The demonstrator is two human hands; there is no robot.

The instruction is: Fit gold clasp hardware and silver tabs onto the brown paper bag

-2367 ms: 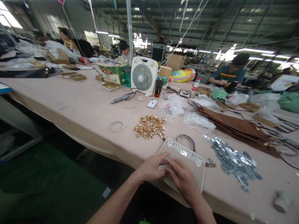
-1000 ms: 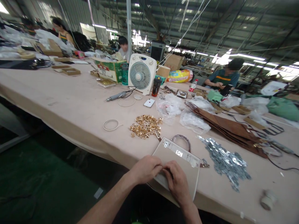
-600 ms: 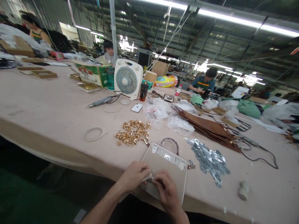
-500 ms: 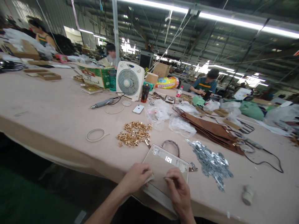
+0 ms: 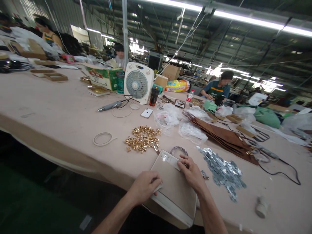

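A beige handbag [image 5: 174, 183] lies flat at the table's front edge, its wrapped handle [image 5: 179, 149] pointing away from me. My left hand [image 5: 146, 187] rests on its left side, fingers closed on a small whitish slip [image 5: 159, 187]. My right hand [image 5: 191, 170] is over the bag's upper part, fingers bent together at the pale strip along the top; what they pinch, if anything, is hidden. A small white label with dark marks [image 5: 164, 158] shows on that strip. Gold metal fittings [image 5: 142, 139] lie in a pile beyond the bag, and flat silver metal pieces [image 5: 223, 170] to its right.
On the table are a coil of tape [image 5: 102, 138], a phone [image 5: 146, 113], a grey electric tool [image 5: 109, 106], a fan [image 5: 138, 83], a dark bottle [image 5: 154, 96], brown leather pieces [image 5: 221, 138] and a small whitish container [image 5: 262, 207]. A co-worker [image 5: 218, 87] sits across.
My right hand has moved up and away from me, from the bag's middle to its top strip, covering the middle label. My left hand stays on the bag with the slip.
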